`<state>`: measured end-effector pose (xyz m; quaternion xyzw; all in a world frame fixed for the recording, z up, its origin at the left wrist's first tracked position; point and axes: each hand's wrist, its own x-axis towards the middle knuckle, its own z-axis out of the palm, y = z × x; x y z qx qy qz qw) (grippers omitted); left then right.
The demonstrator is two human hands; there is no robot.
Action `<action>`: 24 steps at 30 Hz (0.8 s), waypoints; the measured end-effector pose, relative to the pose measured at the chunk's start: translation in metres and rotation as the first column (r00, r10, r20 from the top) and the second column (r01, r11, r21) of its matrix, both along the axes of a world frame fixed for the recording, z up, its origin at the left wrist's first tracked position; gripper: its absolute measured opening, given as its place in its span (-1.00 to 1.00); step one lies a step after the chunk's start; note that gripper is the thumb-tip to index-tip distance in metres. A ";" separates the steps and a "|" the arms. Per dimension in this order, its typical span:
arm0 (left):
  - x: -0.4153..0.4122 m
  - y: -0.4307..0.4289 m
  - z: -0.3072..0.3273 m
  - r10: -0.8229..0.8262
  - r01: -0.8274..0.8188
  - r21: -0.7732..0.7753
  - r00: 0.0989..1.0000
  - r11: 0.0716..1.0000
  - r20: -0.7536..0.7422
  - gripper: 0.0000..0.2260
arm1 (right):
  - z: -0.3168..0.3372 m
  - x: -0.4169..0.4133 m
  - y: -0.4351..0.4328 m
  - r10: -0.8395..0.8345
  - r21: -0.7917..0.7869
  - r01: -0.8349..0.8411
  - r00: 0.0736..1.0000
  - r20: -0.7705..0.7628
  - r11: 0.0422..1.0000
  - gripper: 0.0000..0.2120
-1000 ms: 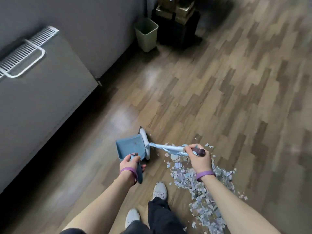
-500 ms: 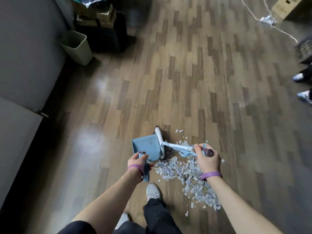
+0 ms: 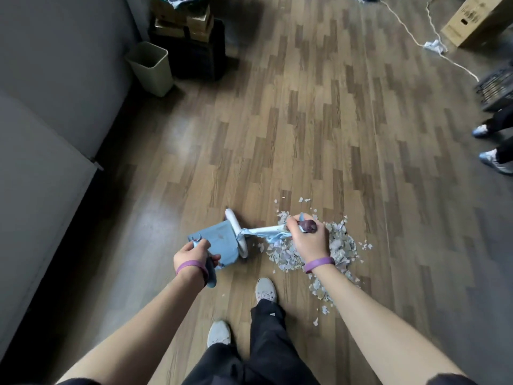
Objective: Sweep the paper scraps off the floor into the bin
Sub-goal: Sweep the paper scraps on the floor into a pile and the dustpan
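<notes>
Gripping, with the curled fingers and thumb of the left hand (image 3: 194, 258), the one handle of a single blue plastic dustpan (image 3: 219, 241), flat-bottomed and squarish, down on the floor. Clenching, with the fingers of the right hand (image 3: 309, 241), the one hand brush (image 3: 266, 230) by its slim handle, wrapped in pale crinkled tape and ending in a rounded purple knob. Holding the brush's long white oval head along the dustpan's open edge. Wearing two smooth purple wristbands (image 3: 191, 266), one on each wrist. Sweeping at paper scraps (image 3: 342, 250) too many to count: small, jagged, pale grey and lilac, heaped on the wood-grain laminate floor (image 3: 305, 107) under and beside the right hand, thinning into a trail along the right forearm. Standing in two pale grey laced shoes (image 3: 265, 290). Facing one bin (image 3: 151, 68), a pale, smooth-walled, tapered rectangular tub, well apart from the scraps, by the grey wall and just beside a black stack (image 3: 200, 51). Taking in, at the far right, two shoes of another person (image 3: 497, 161), one cardboard box (image 3: 472, 20) and one white cord (image 3: 460, 67).
</notes>
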<state>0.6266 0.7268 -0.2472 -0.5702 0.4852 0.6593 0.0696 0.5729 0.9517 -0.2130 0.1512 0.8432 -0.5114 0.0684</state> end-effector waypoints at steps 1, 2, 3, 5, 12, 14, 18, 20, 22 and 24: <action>0.011 -0.009 0.002 0.012 -0.012 0.004 1.000 1.000 0.009 -0.71 | 0.001 0.010 -0.012 0.027 -0.002 -0.027 1.000 0.003 1.000 -0.68; 0.022 -0.018 0.003 0.026 -0.026 0.002 1.000 1.000 0.017 -0.69 | 0.001 0.019 -0.024 0.053 -0.008 -0.053 0.999 0.006 0.999 -0.70; 0.032 -0.026 0.006 0.043 -0.043 -0.006 0.999 0.999 0.024 -0.69 | -0.001 0.028 -0.034 0.071 -0.014 -0.071 0.997 0.014 0.997 -0.72; 0.052 -0.039 0.009 0.082 -0.081 -0.024 0.996 0.996 0.039 -0.71 | -0.004 0.045 -0.049 0.101 -0.051 -0.099 0.994 0.033 0.994 -0.76; 0.100 -0.039 0.000 0.070 -0.066 -0.033 0.988 0.997 0.140 -0.78 | -0.027 0.090 -0.047 0.192 -0.091 -0.182 0.975 0.114 0.979 -0.83; 0.104 -0.024 -0.006 0.043 -0.042 -0.010 0.986 0.999 0.163 -0.78 | -0.031 0.101 -0.029 0.231 -0.071 -0.223 0.962 0.142 0.972 -0.84; 0.099 0.023 -0.020 0.064 -0.076 0.054 0.979 0.996 0.196 -0.76 | -0.041 0.114 0.034 0.336 -0.066 -0.329 0.925 0.180 0.942 -0.84; 0.089 0.053 -0.026 0.070 -0.088 0.083 0.977 0.993 0.199 -0.71 | -0.043 0.112 0.072 0.347 -0.049 -0.345 0.914 0.210 0.937 -0.84; 0.077 0.084 -0.033 0.032 -0.055 0.113 0.979 0.992 0.201 -0.65 | -0.039 0.104 0.110 0.329 -0.045 -0.328 0.916 0.231 0.944 -0.91; 0.062 0.119 -0.036 0.002 -0.028 0.129 0.981 0.991 0.192 -0.64 | -0.038 0.095 0.149 0.300 -0.047 -0.298 0.924 0.239 0.954 -0.92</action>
